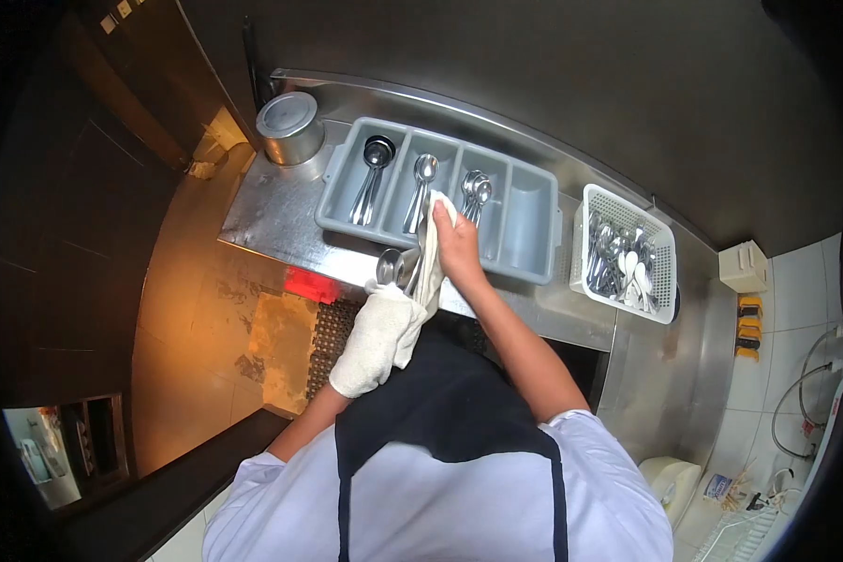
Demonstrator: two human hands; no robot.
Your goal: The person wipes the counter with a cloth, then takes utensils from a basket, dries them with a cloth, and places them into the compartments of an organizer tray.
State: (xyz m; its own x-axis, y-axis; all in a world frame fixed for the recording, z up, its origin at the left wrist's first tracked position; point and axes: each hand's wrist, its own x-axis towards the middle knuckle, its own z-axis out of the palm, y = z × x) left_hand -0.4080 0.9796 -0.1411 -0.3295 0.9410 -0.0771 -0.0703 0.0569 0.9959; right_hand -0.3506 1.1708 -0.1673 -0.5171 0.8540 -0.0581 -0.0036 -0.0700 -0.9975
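Note:
A white cloth [370,348] covers my left hand [384,323], hiding its fingers. Out of the top of that wrapped hand stick several metal spoons [392,266], bowls up. My right hand [457,245] is closed on a raised fold of the same cloth, pinched round what looks like a spoon handle. Both hands are at the front edge of a grey cutlery tray [348,230]. Inside it, spoons with dark-looking bowls [376,161] lie in the left compartment, more spoons [423,174] in the second, and round-bowled spoons [476,190] in the third.
Right of the tray, a white perforated basket [667,245] holds mixed cutlery [618,258]. A lidded metal pot [290,129] stands at the counter's left end. The steel counter [272,211] meets a dark wall behind. A red object [311,284] is below the front edge.

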